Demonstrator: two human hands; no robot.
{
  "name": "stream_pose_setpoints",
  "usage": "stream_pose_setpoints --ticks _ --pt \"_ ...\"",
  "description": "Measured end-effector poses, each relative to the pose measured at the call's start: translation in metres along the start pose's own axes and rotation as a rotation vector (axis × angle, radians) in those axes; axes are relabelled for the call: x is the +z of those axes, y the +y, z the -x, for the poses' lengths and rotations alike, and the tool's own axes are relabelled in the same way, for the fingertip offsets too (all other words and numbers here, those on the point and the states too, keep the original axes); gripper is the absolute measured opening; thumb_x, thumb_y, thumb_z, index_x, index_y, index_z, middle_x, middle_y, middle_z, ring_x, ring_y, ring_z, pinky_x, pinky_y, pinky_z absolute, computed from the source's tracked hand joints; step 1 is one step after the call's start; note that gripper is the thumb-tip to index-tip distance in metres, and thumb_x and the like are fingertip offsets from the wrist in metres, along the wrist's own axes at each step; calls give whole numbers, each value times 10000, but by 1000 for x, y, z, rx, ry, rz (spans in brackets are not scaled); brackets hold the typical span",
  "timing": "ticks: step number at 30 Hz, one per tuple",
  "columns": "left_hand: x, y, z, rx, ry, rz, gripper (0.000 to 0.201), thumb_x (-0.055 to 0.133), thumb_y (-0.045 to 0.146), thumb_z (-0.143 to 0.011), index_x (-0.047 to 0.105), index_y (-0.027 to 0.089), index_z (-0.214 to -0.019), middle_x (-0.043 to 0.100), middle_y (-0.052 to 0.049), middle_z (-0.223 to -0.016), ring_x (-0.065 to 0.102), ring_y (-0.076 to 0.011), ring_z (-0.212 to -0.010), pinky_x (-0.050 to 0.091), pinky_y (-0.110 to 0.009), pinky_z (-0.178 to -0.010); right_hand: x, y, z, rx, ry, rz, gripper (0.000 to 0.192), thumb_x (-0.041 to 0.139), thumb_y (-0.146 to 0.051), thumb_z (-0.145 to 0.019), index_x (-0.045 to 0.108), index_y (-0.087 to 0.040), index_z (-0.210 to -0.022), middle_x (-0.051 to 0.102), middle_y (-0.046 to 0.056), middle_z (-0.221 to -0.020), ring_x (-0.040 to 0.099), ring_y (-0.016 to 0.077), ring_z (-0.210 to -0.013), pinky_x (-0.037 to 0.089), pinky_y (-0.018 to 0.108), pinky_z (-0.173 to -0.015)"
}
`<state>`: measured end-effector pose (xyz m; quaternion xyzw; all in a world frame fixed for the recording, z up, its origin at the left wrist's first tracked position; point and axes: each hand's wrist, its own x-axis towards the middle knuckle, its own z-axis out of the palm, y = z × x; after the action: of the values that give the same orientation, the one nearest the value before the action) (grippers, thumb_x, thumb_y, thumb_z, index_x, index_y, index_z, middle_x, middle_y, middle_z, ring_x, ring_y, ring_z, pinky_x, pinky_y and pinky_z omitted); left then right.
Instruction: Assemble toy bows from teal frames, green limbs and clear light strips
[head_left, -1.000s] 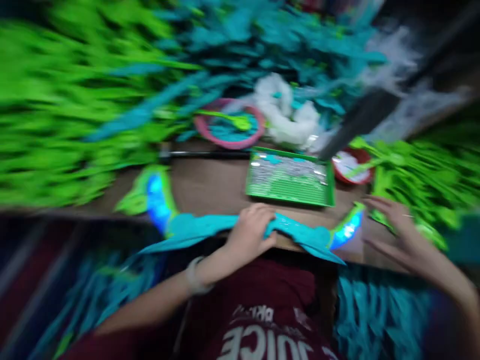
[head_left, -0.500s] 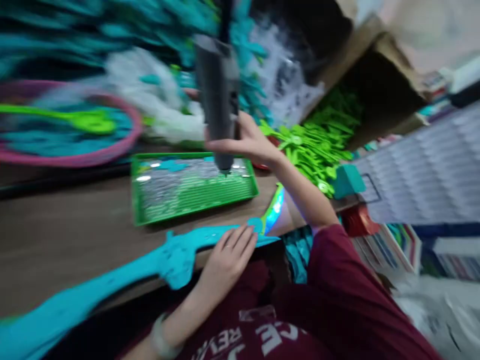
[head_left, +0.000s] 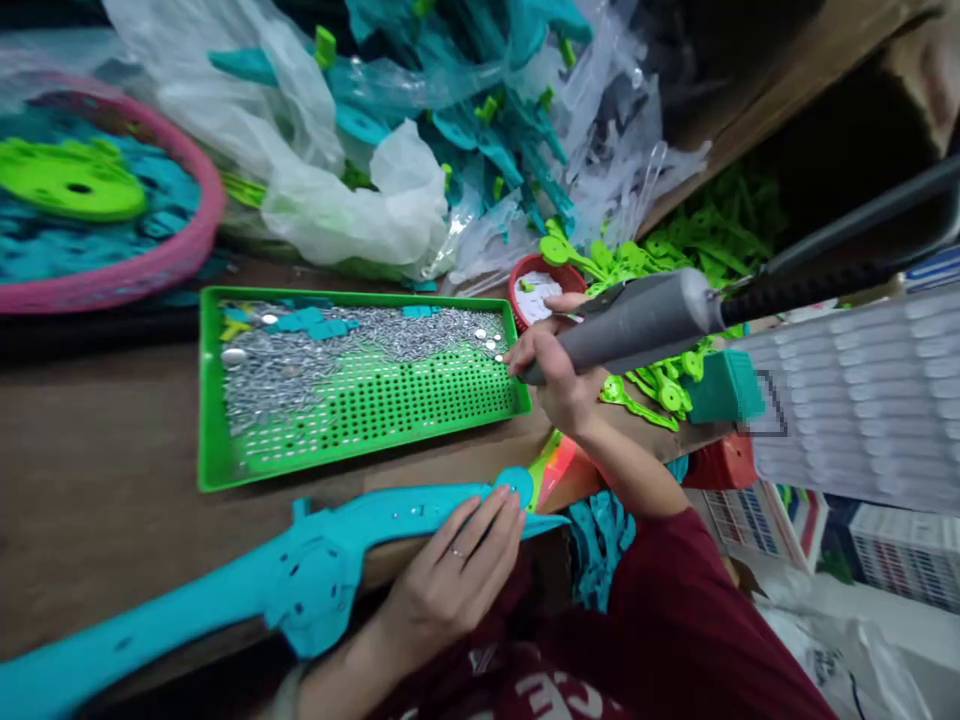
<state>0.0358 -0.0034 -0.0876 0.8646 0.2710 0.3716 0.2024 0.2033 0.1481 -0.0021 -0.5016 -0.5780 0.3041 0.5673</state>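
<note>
A long teal plastic toy part [head_left: 315, 575] lies along the table's near edge. My left hand [head_left: 457, 565] rests over its right end, fingers together and bent across it; the thumb is hidden. Beyond my fingertips, a lime-green piece with an orange-red glowing section [head_left: 555, 468] meets the round end of the teal part. My right hand [head_left: 559, 375] is closed around a grey electric screwdriver [head_left: 637, 320], tilted nearly flat with its cable end to the right. Its tip is hidden by my fingers, beside the right end of a green tray [head_left: 360, 460] holding many small screws.
A pink basket [head_left: 199, 245] of teal parts stands at the left. Plastic bags [head_left: 360, 210] and teal parts pile up behind the tray. Lime-green parts [head_left: 667, 385], a red bowl [head_left: 551, 265] and a teal box [head_left: 724, 385] are at the right.
The screwdriver has swung from upright over the tray to nearly flat, and my right hand has moved right and nearer. The glowing section has turned from blue to orange-red. My left hand stays on the part.
</note>
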Motion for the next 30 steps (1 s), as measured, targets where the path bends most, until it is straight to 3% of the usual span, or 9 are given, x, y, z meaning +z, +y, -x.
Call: stream_pose_setpoints --ticks 4,9,12,17,19,23,26,30 --pt "-5 11 -4 -22 41 61 558 404 51 -1004 391 176 -1548 568 -128 -1469 470 -280 -1429 454 -455 -1171 7 17 2 3 -9 60 485 470 -726 -877 542 -262 -998 420 -80 -578 491 118 -477 536 315 -580" --pt "-4 11 -4 -71 81 95 554 381 51 -1020 339 142 -1565 570 -145 -1455 455 -278 -1440 408 -464 -1191 7 32 -1 -7 22 -30 417 538 -644 -889 548 -259 -1048 418 -86 -574 467 118 -458 505 308 -544" --pt "1 11 -2 -68 78 176 545 422 67 -1009 413 203 -1537 584 -107 -1451 496 -265 -1411 441 -433 -1167 9 31 -2 30 59 -4 444 532 -661 -879 543 -256 -1059 408 -87 -566 452 120 -442 487 313 -519" --pt "8 15 -5 -254 142 342 521 525 52 -970 562 286 -1434 622 -68 -1419 546 -259 -1370 422 -424 -1179 13 27 -4 30 87 -2 424 517 -655 -879 536 -257 -1025 391 -90 -555 445 115 -433 481 304 -510" --pt "6 13 -9 -179 143 256 481 550 73 -967 590 267 -1405 625 -75 -1415 566 -252 -1352 441 -383 -1157 14 27 -5 32 107 -48 399 557 -643 -863 539 -254 -948 405 -89 -547 459 110 -438 484 293 -509" --pt "1 4 -17 91 87 -192 357 489 144 -1012 640 165 -1335 643 -112 -1398 608 -243 -1315 413 -378 -1166 15 25 -5 49 168 -125 394 640 -622 -824 524 -246 -837 451 -92 -530 473 93 -433 484 264 -498" --pt "2 2 -19 149 70 -379 370 401 130 -1035 657 106 -1301 634 -145 -1405 611 -260 -1309 352 -450 -1205 16 23 -5 23 188 -164 398 678 -615 -799 526 -249 -840 482 -98 -520 495 91 -422 479 252 -481" --pt "3 3 -19 183 93 -416 358 419 112 -1020 667 82 -1276 650 -160 -1380 645 -270 -1262 417 -458 -1152 19 23 -8 30 199 -112 436 657 -668 -781 520 -264 -873 503 -100 -510 546 115 -421 504 268 -473"
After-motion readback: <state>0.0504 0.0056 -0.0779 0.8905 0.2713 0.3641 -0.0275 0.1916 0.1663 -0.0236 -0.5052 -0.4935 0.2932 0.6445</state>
